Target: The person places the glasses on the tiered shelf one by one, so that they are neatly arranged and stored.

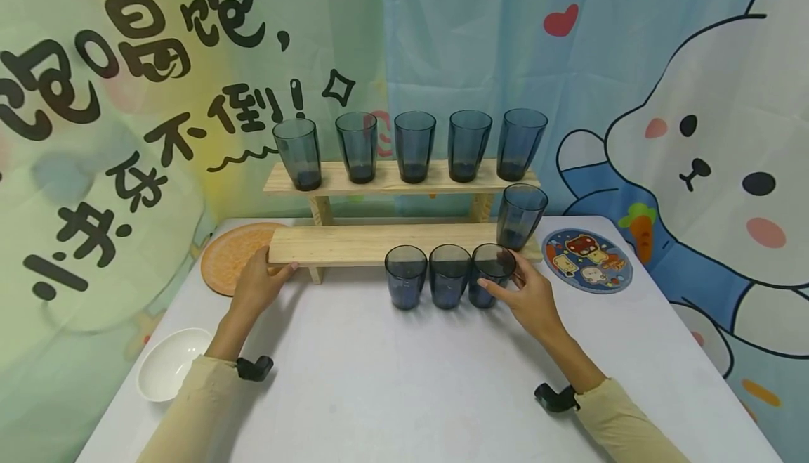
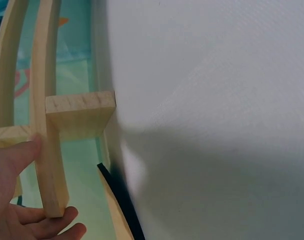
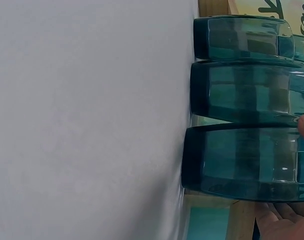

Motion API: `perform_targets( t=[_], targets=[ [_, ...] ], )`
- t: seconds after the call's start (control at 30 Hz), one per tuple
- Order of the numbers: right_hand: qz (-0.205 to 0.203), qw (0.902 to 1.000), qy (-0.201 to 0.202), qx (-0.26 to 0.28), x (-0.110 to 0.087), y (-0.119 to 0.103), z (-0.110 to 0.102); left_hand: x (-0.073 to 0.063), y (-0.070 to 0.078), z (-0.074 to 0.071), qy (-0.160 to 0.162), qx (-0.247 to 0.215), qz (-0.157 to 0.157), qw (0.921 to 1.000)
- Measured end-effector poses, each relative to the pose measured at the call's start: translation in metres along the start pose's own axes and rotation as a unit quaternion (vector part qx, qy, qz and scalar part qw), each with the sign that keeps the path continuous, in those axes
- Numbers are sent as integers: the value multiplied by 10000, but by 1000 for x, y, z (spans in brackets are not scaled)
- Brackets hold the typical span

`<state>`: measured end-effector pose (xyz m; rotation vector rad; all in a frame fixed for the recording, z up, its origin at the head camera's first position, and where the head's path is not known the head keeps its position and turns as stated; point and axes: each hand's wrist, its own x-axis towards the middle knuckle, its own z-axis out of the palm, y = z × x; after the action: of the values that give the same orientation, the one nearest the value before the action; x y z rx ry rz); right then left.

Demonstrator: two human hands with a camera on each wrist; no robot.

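A two-tier wooden shelf point(image 1: 354, 238) stands at the back of the table. My left hand point(image 1: 258, 284) grips the left end of its lower board point(image 2: 51, 165), thumb on one face and fingers round the end. In front of the shelf, three blue-tinted drinking glasses stand upright in a row on the table: a left one point(image 1: 406, 277), a middle one point(image 1: 449, 276) and a right one point(image 3: 242, 162). My right hand point(image 1: 529, 296) holds the right glass, its thumb on the near side. Another glass point(image 1: 520, 217) stands at the right end of the lower board.
Several matching glasses point(image 1: 414, 147) line the upper board point(image 1: 385, 183). An orange round mat point(image 1: 230, 259) lies behind my left hand, a white bowl point(image 1: 170, 366) at the left edge. A blue patterned round mat point(image 1: 588, 261) is right of the shelf. A printed cloth point(image 1: 442, 41) hangs behind.
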<state>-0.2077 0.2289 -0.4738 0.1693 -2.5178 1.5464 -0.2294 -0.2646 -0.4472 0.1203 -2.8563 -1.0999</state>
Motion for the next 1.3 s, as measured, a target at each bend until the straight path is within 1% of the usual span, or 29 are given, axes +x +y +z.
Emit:
perform_targets(
  t=[0.17, 0.33, 0.67, 0.93, 1.23, 1.3],
  targets=[
    [-12, 10000, 54, 29, 0, 0, 1, 0, 1, 0, -18, 9, -49, 10000],
    [62, 10000, 25, 2, -2, -5, -2, 1, -2, 0, 12, 48, -17, 10000],
    [156, 9997, -41, -158, -8, -34, -20, 1, -1, -1, 26, 40, 92, 9999],
    [-98, 9996, -31, -258, -6, -64, -37, 0, 0, -1, 25, 66, 54, 10000],
    [-419, 9981, 208, -409, 5, -89, -48, 1, 0, -1, 10, 116, 69, 9999],
    [-479, 9980, 241, -349, 10, -94, -48, 1, 0, -1, 9, 134, 76, 9999]
  ],
)
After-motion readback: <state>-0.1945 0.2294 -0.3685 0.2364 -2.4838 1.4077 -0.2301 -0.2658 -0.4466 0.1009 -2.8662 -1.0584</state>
